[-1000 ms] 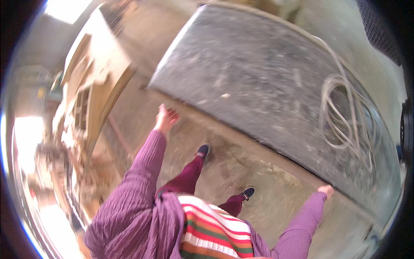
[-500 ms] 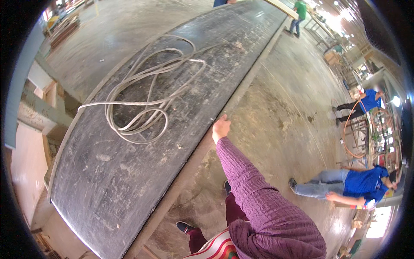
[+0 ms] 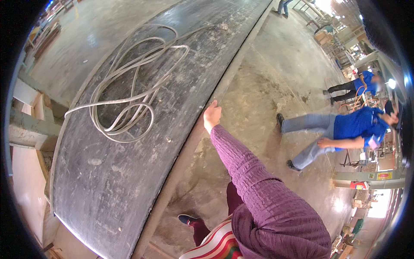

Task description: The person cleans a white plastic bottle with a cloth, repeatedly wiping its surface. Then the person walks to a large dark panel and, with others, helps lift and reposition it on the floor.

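My right hand (image 3: 212, 115), in a purple sleeve, reaches forward with its fingers curled at the right-hand edge of a long black-topped table (image 3: 125, 181). It is closed on the pale rim; part of the grip is hidden. On the table top, to the left of this hand, lies a loosely looped pale grey cable or hose (image 3: 123, 101). One end of it runs over the table's left edge and another stretches toward the far end. My left hand does not show.
A person in a blue shirt and jeans (image 3: 358, 129) walks on the concrete floor (image 3: 267, 95) at the right. Behind, another person in blue (image 3: 366, 82) is near an orange hose (image 3: 360, 97). A wooden frame (image 3: 32, 125) stands left of the table.
The view has shifted a little. The person in jeans has stepped closer. The green-shirted person's upper body and the pale board at the far end have left view. My right hand stays at the table edge.
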The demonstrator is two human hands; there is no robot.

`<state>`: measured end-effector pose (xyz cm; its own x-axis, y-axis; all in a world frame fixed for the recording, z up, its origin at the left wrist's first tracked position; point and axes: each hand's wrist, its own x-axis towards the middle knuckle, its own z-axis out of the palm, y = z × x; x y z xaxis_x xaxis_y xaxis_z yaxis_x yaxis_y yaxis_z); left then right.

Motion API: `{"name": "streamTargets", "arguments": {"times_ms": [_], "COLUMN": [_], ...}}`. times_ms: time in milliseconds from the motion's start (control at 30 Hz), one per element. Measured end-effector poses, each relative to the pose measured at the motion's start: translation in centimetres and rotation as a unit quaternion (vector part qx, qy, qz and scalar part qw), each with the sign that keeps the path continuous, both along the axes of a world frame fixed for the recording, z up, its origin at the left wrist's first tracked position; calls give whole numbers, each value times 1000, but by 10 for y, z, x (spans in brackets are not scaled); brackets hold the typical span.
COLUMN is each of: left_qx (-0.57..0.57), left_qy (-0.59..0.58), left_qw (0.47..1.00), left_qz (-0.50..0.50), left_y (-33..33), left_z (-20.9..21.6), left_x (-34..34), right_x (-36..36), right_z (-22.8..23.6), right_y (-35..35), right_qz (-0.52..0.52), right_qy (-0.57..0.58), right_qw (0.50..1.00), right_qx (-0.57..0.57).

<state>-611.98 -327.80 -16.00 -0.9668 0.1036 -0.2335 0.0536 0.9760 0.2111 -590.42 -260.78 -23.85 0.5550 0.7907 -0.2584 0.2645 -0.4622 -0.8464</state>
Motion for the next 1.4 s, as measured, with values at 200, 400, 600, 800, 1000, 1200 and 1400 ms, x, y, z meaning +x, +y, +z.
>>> {"name": "streamTargets", "arguments": {"times_ms": [200, 400, 600, 800, 1000, 1200, 1400], "left_qx": [33, 36, 24, 9, -9, -26, -15], "left_qy": [9, 1, 5, -5, -11, -12, -17], "left_qw": [999, 998, 995, 994, 994, 996, 996], "left_qz": [-14, -55, -94, -112, -107, -88, -86], "left_y": [25, 85, 123, 127, 101, 73, 81], "left_z": [-13, -17, -19, -8, 19, 34, 26], "left_x": [-10, 2, 0, 3, 2, 3, 5], "right_x": [12, 9, 13, 14, 15, 16, 12], "right_z": [-8, -11, -8, -6, -9, -10, -8], "right_y": [2, -1, -4, -5, 1, 2, 1], "right_qz": [38, 37, 26, 33, 25, 14, 27], "right_qy": [-30, -19, 14, 45, 28, 24, 26], "right_qw": [997, 997, 997, 998, 997, 999, 998], "right_qx": [57, 64, 76, 37, 65, 45, 45]}}
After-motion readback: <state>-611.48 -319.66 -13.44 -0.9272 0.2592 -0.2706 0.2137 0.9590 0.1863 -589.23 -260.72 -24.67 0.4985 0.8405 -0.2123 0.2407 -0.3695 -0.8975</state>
